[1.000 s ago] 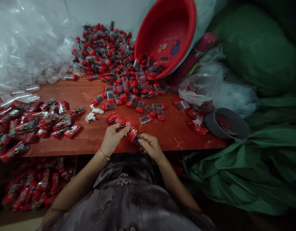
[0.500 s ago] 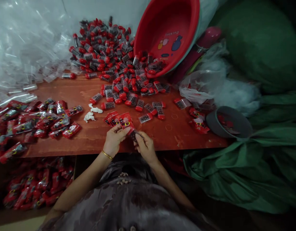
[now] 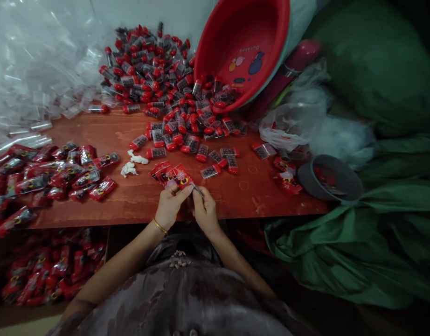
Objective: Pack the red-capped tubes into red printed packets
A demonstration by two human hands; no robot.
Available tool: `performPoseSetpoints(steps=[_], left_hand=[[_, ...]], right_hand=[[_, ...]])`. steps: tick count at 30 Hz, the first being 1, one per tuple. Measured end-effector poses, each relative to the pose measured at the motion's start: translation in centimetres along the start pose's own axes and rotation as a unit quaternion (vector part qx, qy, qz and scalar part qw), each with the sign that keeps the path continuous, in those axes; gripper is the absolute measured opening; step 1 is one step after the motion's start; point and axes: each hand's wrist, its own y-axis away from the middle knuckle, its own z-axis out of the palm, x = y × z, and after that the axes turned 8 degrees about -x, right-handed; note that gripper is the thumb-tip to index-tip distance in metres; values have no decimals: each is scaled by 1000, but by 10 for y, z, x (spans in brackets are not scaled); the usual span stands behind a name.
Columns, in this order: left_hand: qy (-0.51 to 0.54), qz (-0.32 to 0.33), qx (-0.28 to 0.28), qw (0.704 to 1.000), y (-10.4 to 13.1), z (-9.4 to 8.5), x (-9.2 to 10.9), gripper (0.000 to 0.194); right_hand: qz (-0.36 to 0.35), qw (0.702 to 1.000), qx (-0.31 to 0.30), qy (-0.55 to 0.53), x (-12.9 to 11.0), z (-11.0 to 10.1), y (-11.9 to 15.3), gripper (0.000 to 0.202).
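Note:
Both hands meet just above the table's near edge, holding a small red-capped case [image 3: 200, 190] of dark pieces, now seen almost edge-on. My left hand [image 3: 169, 205], with a gold bangle at the wrist, pinches its left end, which the fingers mostly hide. The fingers of my right hand [image 3: 205, 212] are closed around the other end. Fanned red printed packets [image 3: 164, 173] lie right beyond my left fingertips; one red packet [image 3: 182, 176] lies against that hand. More red-capped clear cases [image 3: 211, 171] are scattered just past my right hand.
A big heap of cases [image 3: 148, 70] spills toward a tilted red basin [image 3: 215, 37]. Filled red packets [image 3: 71, 175] lie at left, with clear plastic sleeves [image 3: 43, 60] behind. Two white lumps [image 3: 129, 169] rest mid-table. A grey bowl [image 3: 311, 179] and green cloth [image 3: 358, 252] are at right.
The case has turned in my fingers from showing its broad face to nearly edge-on. My right hand has shifted slightly left, closer to my left hand.

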Motion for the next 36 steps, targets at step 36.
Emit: performPoseSetpoints(steps=[36], left_hand=[[-660, 181, 65, 726, -27, -64, 26, 38]], right_hand=[[-160, 830, 87, 527, 37, -39, -35, 34]])
